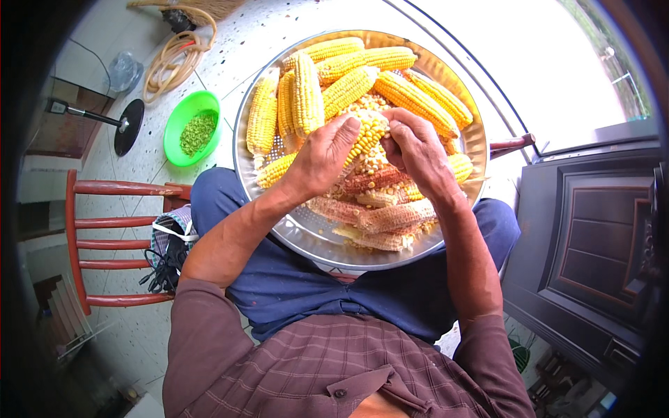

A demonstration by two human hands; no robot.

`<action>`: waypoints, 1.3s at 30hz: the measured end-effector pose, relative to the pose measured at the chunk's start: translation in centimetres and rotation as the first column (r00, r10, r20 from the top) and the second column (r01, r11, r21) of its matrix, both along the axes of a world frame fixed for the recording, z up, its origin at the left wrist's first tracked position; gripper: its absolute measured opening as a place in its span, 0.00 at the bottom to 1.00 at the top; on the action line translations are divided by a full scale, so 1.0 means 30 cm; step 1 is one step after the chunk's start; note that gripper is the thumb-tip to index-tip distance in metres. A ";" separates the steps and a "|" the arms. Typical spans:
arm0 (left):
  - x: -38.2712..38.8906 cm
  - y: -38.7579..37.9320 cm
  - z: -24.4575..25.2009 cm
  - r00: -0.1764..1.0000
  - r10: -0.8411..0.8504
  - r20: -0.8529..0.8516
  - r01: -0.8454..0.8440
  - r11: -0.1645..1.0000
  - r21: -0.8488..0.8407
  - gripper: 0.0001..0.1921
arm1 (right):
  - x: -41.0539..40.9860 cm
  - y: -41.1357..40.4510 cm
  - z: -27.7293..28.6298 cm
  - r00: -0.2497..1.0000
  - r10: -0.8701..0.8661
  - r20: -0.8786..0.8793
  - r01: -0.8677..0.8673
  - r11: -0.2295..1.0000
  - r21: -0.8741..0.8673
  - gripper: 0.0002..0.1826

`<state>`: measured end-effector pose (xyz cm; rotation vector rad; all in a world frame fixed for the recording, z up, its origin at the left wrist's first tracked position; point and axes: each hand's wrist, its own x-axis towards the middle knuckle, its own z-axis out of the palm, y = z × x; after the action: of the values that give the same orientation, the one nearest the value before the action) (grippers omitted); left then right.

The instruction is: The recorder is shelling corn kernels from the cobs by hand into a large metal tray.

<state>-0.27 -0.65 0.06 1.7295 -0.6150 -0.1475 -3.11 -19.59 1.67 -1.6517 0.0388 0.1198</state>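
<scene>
A partly shelled corn cob [370,133] is held over a large round metal pan [292,241] between my two hands. My left hand [329,151] grips the cob along its side, the thumb lying on the kernels. At the cob's far end, the fingers of my right hand [413,143] are bent against the kernels. Whole yellow ears of corn [308,96] fill the back and sides of the pan. Loose kernels [368,104] are heaped in its middle, partly hidden by my hands. Stripped cobs [397,215] lie near me in the pan.
Left of the pan are a green plastic bowl [172,133] with small green bits, a coiled hose [170,62] and a round black stand base [130,127]. A red wooden chair [112,222] stands at my left, a dark panelled door [596,235] at my right.
</scene>
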 end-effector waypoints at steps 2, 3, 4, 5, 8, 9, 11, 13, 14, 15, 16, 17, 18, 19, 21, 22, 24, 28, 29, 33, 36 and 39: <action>0.005 0.020 0.003 0.955 -0.039 -0.294 0.040 0.999 -0.004 0.26 | -0.008 0.003 0.025 0.996 0.003 -0.094 0.007 0.995 0.100 0.13; 0.004 0.020 0.009 0.955 -0.038 -0.294 0.039 0.999 -0.005 0.26 | -0.012 0.004 0.039 0.982 0.013 -0.189 0.024 0.980 0.196 0.13; 0.003 0.020 0.020 0.952 -0.050 -0.303 0.042 0.999 -0.030 0.26 | -0.010 0.004 0.045 0.982 0.014 -0.189 0.023 0.981 0.195 0.13; 0.002 0.021 0.025 0.948 -0.061 -0.312 0.046 0.997 -0.055 0.26 | -0.007 0.003 0.050 0.990 0.037 -0.139 -0.020 0.992 0.122 0.13; 0.003 0.017 0.025 0.961 -0.035 -0.275 0.029 0.999 -0.024 0.26 | 0.006 0.001 0.014 0.999 0.045 -0.008 -0.046 0.995 -0.091 0.13; 0.004 0.018 0.020 0.961 -0.032 -0.275 0.026 0.999 -0.024 0.26 | 0.011 0.009 0.005 0.996 0.043 0.074 -0.026 0.975 -0.222 0.13; 0.009 0.019 0.005 0.993 -0.030 -0.110 0.030 1.000 -0.007 0.25 | 0.004 0.015 0.005 0.986 0.057 0.154 -0.003 0.943 -0.333 0.14; 0.014 0.019 -0.021 0.991 -0.039 -0.125 0.037 0.999 -0.019 0.25 | -0.005 0.022 0.005 0.970 0.078 0.232 0.033 0.899 -0.437 0.15; 0.015 0.019 -0.030 0.989 -0.049 -0.138 0.045 0.998 -0.031 0.24 | -0.009 0.025 -0.001 0.955 0.089 0.284 0.074 0.854 -0.515 0.14; 0.014 0.015 -0.031 0.989 -0.049 -0.139 0.045 0.998 -0.031 0.24 | -0.011 0.026 -0.006 0.937 0.104 0.334 0.120 0.802 -0.586 0.13; 0.012 0.011 -0.032 0.991 -0.039 -0.126 0.034 0.999 -0.038 0.24 | -0.013 0.029 -0.010 0.937 0.103 0.333 0.120 0.802 -0.585 0.13; 0.010 0.009 -0.032 0.993 -0.028 -0.112 0.023 0.999 -0.046 0.23 | -0.014 0.034 -0.013 0.923 0.105 0.370 0.156 0.777 -0.610 0.13; 0.008 0.009 -0.024 0.993 -0.030 -0.113 0.025 0.999 -0.045 0.23 | -0.015 0.035 -0.015 0.908 0.108 0.405 0.193 0.749 -0.633 0.12; 0.007 0.010 -0.007 0.992 -0.033 -0.121 0.031 0.999 -0.011 0.23 | -0.014 0.035 -0.016 0.908 0.107 0.404 0.194 0.749 -0.634 0.12; 0.008 0.012 0.000 0.991 -0.036 -0.127 0.039 0.999 0.024 0.23 | -0.007 0.032 -0.016 0.934 0.032 0.356 0.176 0.826 -0.535 0.13; 0.010 0.012 -0.004 0.989 -0.043 -0.143 0.045 0.999 0.010 0.24 | -0.002 0.029 -0.023 0.934 0.031 0.357 0.177 0.826 -0.535 0.13; 0.011 0.015 -0.004 0.986 -0.049 -0.157 0.049 0.999 -0.004 0.24 | 0.005 0.024 -0.035 0.938 -0.016 0.346 0.175 0.883 -0.435 0.12; 0.011 0.022 0.011 0.910 -0.132 -0.392 0.088 0.988 -0.127 0.27 | -0.008 0.017 0.036 0.985 0.052 -0.167 -0.026 0.988 0.152 0.11; 0.011 0.023 0.014 0.875 -0.162 -0.457 0.096 0.982 -0.165 0.29 | -0.005 0.012 0.039 0.985 0.053 -0.167 -0.027 0.988 0.152 0.11; 0.013 0.021 0.026 0.846 -0.177 -0.502 0.083 0.976 -0.203 0.30 | -0.009 0.013 0.077 0.979 0.116 -0.168 -0.105 0.992 0.072 0.12; 0.010 0.020 0.031 0.887 -0.118 -0.446 0.059 0.988 -0.146 0.30 | -0.001 0.011 0.052 0.987 0.116 -0.113 -0.120 0.992 -0.034 0.17; 0.010 0.020 0.032 0.897 -0.138 -0.421 0.077 0.984 -0.160 0.29 | -0.007 0.007 0.040 0.992 0.116 -0.049 -0.122 0.981 -0.149 0.19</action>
<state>0.04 -0.04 1.03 1.4620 -0.3806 -0.5394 -3.32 -19.37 2.87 -1.8035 -0.0205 0.2464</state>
